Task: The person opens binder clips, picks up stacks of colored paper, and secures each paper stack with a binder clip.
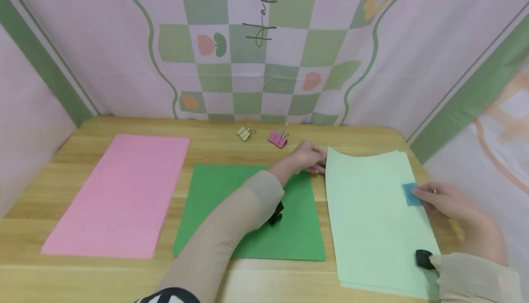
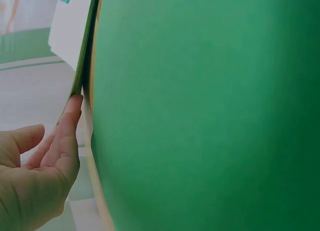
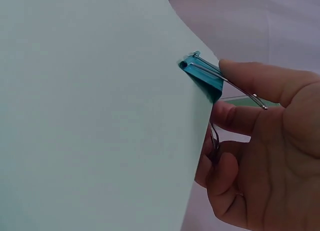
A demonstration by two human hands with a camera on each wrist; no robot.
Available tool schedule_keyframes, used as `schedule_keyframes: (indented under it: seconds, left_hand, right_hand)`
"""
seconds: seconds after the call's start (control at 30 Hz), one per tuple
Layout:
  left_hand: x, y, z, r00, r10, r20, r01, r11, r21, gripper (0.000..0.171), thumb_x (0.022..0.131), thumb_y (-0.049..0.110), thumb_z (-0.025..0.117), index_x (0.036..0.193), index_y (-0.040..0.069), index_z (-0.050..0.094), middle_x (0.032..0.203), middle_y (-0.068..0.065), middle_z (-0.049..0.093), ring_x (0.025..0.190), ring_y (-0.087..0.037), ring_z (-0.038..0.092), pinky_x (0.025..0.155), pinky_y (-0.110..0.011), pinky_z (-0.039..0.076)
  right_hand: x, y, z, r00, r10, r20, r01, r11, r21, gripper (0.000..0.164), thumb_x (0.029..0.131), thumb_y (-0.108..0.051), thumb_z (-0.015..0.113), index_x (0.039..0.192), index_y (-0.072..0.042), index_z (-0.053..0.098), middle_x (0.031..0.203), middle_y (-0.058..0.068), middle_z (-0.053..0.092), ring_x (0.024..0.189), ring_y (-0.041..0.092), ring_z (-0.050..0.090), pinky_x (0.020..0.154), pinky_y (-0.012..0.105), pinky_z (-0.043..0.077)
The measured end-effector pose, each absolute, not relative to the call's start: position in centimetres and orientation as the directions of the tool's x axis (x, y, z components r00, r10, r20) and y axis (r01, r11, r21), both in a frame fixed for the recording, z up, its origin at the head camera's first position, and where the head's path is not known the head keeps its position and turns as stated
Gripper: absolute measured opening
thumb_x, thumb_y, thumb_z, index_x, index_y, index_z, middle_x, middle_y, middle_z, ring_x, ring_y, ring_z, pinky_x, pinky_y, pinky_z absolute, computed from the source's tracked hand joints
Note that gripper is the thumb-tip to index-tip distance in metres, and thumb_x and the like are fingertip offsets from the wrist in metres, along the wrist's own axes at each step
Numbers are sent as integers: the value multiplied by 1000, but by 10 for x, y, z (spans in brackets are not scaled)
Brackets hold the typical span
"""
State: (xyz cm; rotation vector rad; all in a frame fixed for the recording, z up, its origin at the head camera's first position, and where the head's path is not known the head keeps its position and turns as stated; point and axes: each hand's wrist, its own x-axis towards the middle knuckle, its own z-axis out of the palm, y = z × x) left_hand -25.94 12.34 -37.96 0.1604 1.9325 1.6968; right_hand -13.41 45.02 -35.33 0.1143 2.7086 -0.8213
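Observation:
A stack of light green paper (image 1: 376,229) lies at the right, its far left corner lifted. The fingers of my left hand (image 1: 307,157) reach under that corner; in the left wrist view they are straight, with the thumb held away from the sheets. A blue binder clip (image 1: 411,194) sits on the stack's right edge. My right hand (image 1: 452,206) pinches this clip, thumb on top and fingers behind the edge. From the right wrist view, the clip's wire handles (image 3: 235,83) stick out toward the palm.
Green paper (image 1: 289,238) lies mid-table under the left forearm, and pink paper (image 1: 120,197) at the left. A cream binder clip (image 1: 244,133) and a pink binder clip (image 1: 278,138) stand at the back of the wooden table (image 1: 268,280). A patterned curtain (image 1: 289,46) hangs behind.

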Motion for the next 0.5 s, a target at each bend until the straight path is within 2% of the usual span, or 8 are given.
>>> schedule_keyframes:
  seconds: [0.1,0.17,0.4,0.5]
  left_hand:
    - [-259,124,-379,-835,434,-339,-276,203,939,27,100,9,58,123,-3,65,104,-18,72,87,-30,75,57,-21,55]
    - [-258,124,-379,-829,439,-347,-280,212,936,29,100,10,58,125,-3,64,105,-17,71,88,-31,75,61,-22,56]
    - [-259,118,-380,-828,449,-335,-263,217,940,31,101,12,57,128,-3,60,107,-17,71,98,-34,73,75,-30,58]
    - [-260,115,-378,-833,448,-325,-249,222,943,32,101,12,56,129,-2,59,110,-17,70,99,-32,72,84,-35,58]
  right_hand:
    - [-136,452,-351,-943,9,-333,180,856,-485,52,106,-32,44,116,19,51,83,1,56,67,3,46,59,23,44]
    - [-137,452,-351,-941,14,-339,179,871,-459,58,106,-33,43,127,21,45,91,4,57,74,3,47,63,23,44]
    - [-137,448,-357,-942,-9,-336,164,860,-483,60,107,-30,42,132,24,37,74,0,48,57,8,43,57,26,41]
    - [-139,450,-358,-945,-17,-327,153,860,-486,60,107,-30,42,133,24,37,78,1,51,61,6,45,59,24,43]
